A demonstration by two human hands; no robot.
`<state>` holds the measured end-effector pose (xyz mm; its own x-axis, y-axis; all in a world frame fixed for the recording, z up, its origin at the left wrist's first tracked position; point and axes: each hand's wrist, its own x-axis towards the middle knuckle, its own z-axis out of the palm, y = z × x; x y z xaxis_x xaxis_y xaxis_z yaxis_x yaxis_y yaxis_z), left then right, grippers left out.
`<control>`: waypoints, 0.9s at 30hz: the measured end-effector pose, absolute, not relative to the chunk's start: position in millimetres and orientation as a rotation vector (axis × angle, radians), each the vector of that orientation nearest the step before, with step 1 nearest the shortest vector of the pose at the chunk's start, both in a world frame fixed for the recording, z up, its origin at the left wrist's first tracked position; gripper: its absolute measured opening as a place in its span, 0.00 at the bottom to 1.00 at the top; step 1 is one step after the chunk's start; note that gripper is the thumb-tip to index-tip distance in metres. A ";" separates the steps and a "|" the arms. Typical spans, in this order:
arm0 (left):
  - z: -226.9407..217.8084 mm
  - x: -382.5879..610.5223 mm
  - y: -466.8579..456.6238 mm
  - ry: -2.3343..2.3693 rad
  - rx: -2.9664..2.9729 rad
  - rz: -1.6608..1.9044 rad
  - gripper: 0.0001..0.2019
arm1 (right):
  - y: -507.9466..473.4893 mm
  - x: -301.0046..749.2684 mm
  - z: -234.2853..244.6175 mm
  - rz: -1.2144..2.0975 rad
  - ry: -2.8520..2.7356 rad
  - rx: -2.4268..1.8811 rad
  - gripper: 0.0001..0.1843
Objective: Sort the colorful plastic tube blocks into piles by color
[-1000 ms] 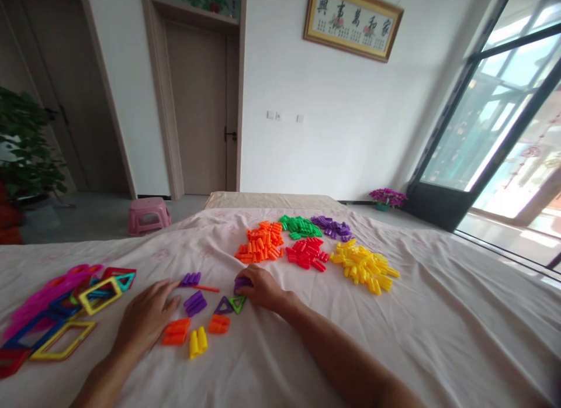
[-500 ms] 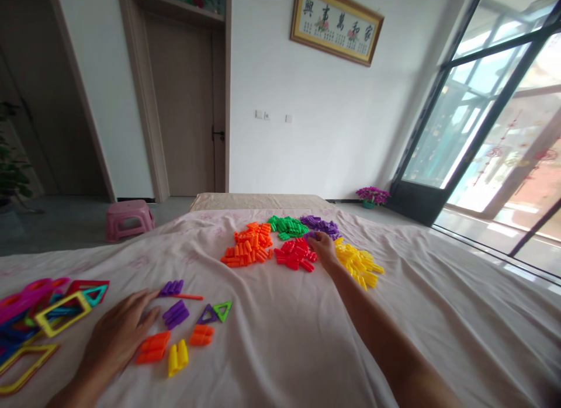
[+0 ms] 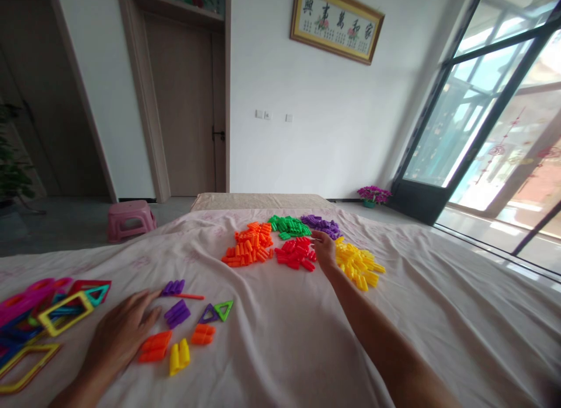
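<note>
My left hand (image 3: pixel 127 323) lies on the cloth at the left with its fingers stretched out. Its index fingertip is by a purple bullet-shaped plastic block group (image 3: pixel 174 287) and a thin red stick (image 3: pixel 191 297). Nearby are a second purple block group (image 3: pixel 177 314), orange blocks (image 3: pixel 155 345), smaller orange blocks (image 3: pixel 203 334) and yellow blocks (image 3: pixel 179 357). Further off, my right hand (image 3: pixel 325 248) is closed in a pinch between the red block pile (image 3: pixel 295 253), the purple pile (image 3: pixel 322 225) and the yellow pile (image 3: pixel 357 263). What its fingertips hold, if anything, I cannot make out.
An orange pile (image 3: pixel 249 244) and a green pile (image 3: pixel 289 225) lie beside the red one. Purple and green triangle tiles (image 3: pixel 224 310) sit mid-left. Overlapping magnetic frames (image 3: pixel 65 314) fill the left edge. A pink stool (image 3: pixel 131 221) stands beyond the cloth (image 3: pixel 280 349).
My right hand has shifted slightly and its fingers have changed pose; the purple at its fingertips no longer shows. My left hand rests in the same place.
</note>
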<state>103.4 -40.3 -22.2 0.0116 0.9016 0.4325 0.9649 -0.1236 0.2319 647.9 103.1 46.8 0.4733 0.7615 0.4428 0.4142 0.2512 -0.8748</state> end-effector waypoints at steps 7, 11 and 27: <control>-15.2 108.4 -43.9 -1.996 -2.128 -0.648 0.24 | 58.4 542.5 50.3 0.437 -1.505 -1.091 0.16; -6.1 116.4 -49.6 -2.018 -2.130 -0.631 0.23 | 23.3 481.4 59.1 0.497 -1.832 -0.967 0.19; 5.1 122.8 -53.6 -2.037 -2.242 -0.644 0.22 | 26.5 318.2 56.2 0.294 -2.651 -1.025 0.15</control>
